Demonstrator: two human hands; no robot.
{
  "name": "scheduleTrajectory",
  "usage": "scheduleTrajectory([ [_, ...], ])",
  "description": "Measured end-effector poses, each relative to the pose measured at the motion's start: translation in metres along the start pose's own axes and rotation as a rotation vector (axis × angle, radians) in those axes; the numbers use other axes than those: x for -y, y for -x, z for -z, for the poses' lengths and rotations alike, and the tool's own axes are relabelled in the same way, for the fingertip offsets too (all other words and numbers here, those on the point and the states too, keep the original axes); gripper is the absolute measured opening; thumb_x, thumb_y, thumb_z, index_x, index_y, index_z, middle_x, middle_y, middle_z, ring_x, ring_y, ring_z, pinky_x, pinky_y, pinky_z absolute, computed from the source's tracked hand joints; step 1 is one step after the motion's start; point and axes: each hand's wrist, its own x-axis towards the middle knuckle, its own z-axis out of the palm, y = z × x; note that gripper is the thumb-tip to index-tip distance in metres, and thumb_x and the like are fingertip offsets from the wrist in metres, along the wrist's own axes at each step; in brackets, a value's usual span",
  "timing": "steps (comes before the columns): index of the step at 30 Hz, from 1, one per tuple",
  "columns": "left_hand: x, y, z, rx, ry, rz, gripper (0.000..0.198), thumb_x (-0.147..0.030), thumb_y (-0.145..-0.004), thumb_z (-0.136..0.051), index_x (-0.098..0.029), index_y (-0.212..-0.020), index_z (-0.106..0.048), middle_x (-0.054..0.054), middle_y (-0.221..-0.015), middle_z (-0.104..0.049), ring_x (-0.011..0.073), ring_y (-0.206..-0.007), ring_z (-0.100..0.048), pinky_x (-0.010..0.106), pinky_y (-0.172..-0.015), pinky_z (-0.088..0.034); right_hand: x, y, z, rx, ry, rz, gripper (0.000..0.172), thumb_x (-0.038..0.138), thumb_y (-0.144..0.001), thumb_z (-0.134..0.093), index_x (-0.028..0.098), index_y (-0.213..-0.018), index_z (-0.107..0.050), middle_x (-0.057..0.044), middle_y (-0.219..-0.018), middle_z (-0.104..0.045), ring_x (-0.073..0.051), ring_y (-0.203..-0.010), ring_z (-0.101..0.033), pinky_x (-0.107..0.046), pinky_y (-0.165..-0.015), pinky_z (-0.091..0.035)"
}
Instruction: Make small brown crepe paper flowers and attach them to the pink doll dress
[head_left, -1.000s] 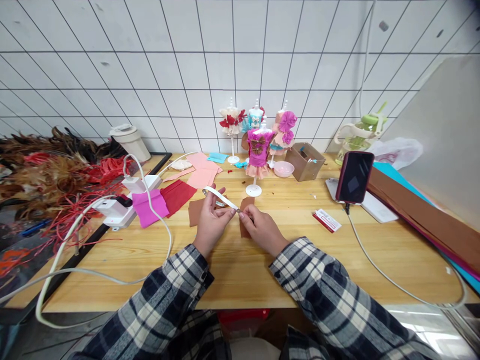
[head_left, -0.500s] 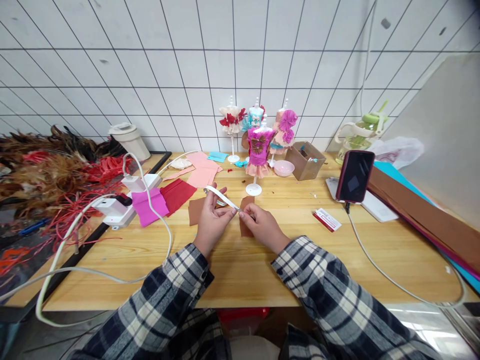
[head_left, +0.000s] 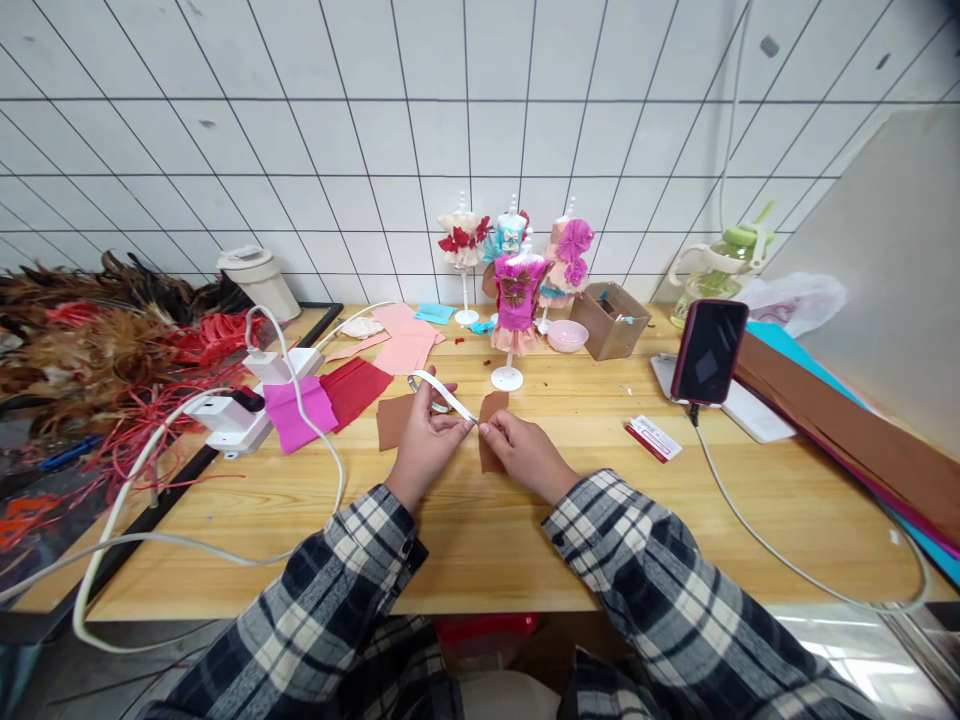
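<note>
My left hand (head_left: 425,447) pinches a narrow white strip of tape (head_left: 447,392), which looks like part of a small roll looped about its fingers. The strip slopes down to the fingertips of my right hand (head_left: 525,457), closed on its end. Both hands are close together above the table. A brown crepe paper piece (head_left: 493,462) hangs or lies by my right fingers; whether they hold it I cannot tell. Another brown piece (head_left: 391,423) lies beside my left hand. Just beyond stands a small dress form (head_left: 517,300) in a magenta top with a brown bow.
Several other dressed forms (head_left: 463,245) stand behind, near a pink bowl (head_left: 568,336) and a cardboard box (head_left: 611,322). Magenta paper (head_left: 300,412), red paper (head_left: 352,392) and a cabled power strip (head_left: 240,432) are left. A phone (head_left: 709,352) stands right, near a card (head_left: 653,439).
The strip's upper part and the fingers of my left hand have shifted slightly. Both hands stay in nearly the same place.
</note>
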Motion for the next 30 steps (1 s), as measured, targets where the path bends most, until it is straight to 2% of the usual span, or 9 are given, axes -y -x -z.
scheduleTrajectory([
  [5, -0.005, -0.001, 0.0011, -0.046, 0.031, -0.048, 0.094, -0.017, -0.066, -0.074, -0.032, -0.143, -0.022, 0.012, -0.132, -0.045, 0.0055, -0.067, -0.063, 0.019, -0.066, -0.054, -0.0045, -0.0004, -0.0014, 0.001, -0.009, -0.004, 0.031, 0.045, -0.095, -0.031, 0.022, -0.084, -0.049, -0.001, -0.074, -0.06, -0.015, -0.068, -0.053, -0.024, -0.061, -0.031],
  [9, -0.0069, -0.0013, 0.0022, -0.069, 0.067, -0.068, 0.096, -0.016, -0.065, -0.075, -0.033, -0.143, -0.022, 0.012, -0.133, -0.045, 0.0047, -0.067, -0.063, 0.02, -0.068, -0.054, -0.0061, 0.0001, -0.0011, -0.076, -0.081, 0.002, 0.032, 0.046, -0.095, -0.03, 0.022, -0.084, -0.049, 0.0, -0.075, -0.059, -0.015, -0.069, -0.053, -0.024, -0.061, -0.033],
  [11, -0.0063, -0.0011, 0.0024, -0.053, 0.062, -0.07, 0.096, -0.016, -0.066, -0.075, -0.033, -0.143, -0.021, 0.012, -0.133, -0.045, 0.0045, -0.067, -0.063, 0.02, -0.068, -0.054, -0.0058, 0.0007, -0.0014, -0.091, -0.186, 0.009, 0.036, 0.047, -0.095, -0.027, 0.022, -0.083, -0.05, 0.001, -0.069, -0.057, -0.014, -0.066, -0.053, -0.024, -0.06, -0.034],
  [14, -0.0044, -0.001, 0.0026, -0.045, 0.044, -0.073, 0.096, -0.016, -0.067, -0.074, -0.034, -0.144, -0.019, 0.012, -0.134, -0.044, 0.0046, -0.068, -0.063, 0.02, -0.068, -0.054, -0.0049, 0.0016, -0.0026, -0.024, -0.295, 0.017, 0.041, 0.047, -0.096, -0.023, 0.022, -0.081, -0.051, 0.002, -0.06, -0.051, -0.013, -0.059, -0.05, -0.023, -0.057, -0.034],
  [23, -0.0005, 0.0012, 0.0009, -0.017, -0.041, -0.104, 0.097, -0.019, -0.07, -0.073, -0.037, -0.145, -0.013, 0.012, -0.141, -0.039, 0.0061, -0.071, -0.065, 0.019, -0.066, -0.055, -0.0026, 0.0018, -0.0019, -0.023, -0.09, 0.047, 0.033, 0.042, -0.096, -0.028, 0.022, -0.079, -0.049, 0.0, -0.072, -0.057, -0.014, -0.066, -0.051, -0.024, -0.061, -0.032],
  [30, -0.0024, 0.0047, 0.0005, -0.001, -0.123, -0.132, 0.097, -0.018, -0.072, -0.069, -0.039, -0.145, -0.009, 0.01, -0.142, -0.038, 0.0053, -0.072, -0.066, 0.017, -0.066, -0.055, -0.001, 0.0014, -0.0004, -0.01, -0.003, 0.058, 0.032, 0.04, -0.096, -0.028, 0.021, -0.079, -0.048, -0.001, -0.07, -0.056, -0.014, -0.065, -0.049, -0.024, -0.061, -0.03],
])
